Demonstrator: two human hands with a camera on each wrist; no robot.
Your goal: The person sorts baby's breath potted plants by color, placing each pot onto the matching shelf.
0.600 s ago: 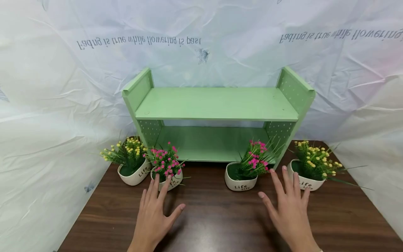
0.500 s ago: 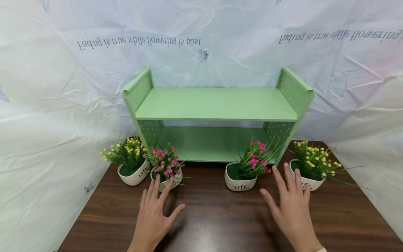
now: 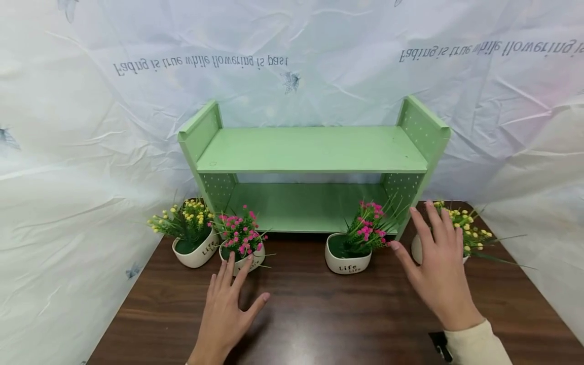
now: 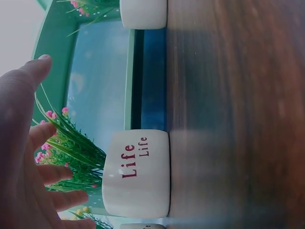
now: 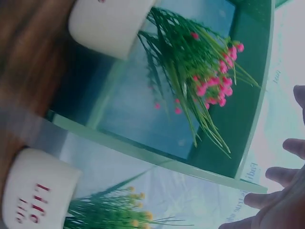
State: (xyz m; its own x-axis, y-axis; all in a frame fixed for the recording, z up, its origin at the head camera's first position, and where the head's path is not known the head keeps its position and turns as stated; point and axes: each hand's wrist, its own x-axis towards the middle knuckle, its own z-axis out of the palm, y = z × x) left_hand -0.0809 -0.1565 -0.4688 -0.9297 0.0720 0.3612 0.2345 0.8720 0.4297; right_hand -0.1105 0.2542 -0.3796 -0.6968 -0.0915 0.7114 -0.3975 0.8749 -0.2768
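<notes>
We note the right hand (image 3: 438,268) raised over the right yellow-flowered pot (image 3: 465,235), fingers straight and spread, covering most of the white pot; whether the palm touches it we cannot tell. This pot stands at the right end of the table (image 3: 328,314), just outside the right side panel of the green shelf (image 3: 315,149). In the right wrist view the fingertips (image 5: 286,145) are extended and grip nothing, with the pot (image 5: 35,193) below them.

The left hand (image 3: 225,309) lies flat on the table with fingers spread and relaxed, holding nothing. Its fingertips reach the base of the left pink-flowered pot (image 3: 242,241). The left wrist view shows that pot (image 4: 138,174), marked "Life", close beside the open fingers (image 4: 52,171).

A second yellow-flowered pot (image 3: 193,235) stands just left of the left pink one, touching or nearly so. The right pink-flowered pot (image 3: 351,248) stands in front of the shelf's lower board, near the right hand's thumb. Both shelf boards carry nothing. A crinkled white sheet (image 3: 91,126) with printed text hangs behind and at the sides.
</notes>
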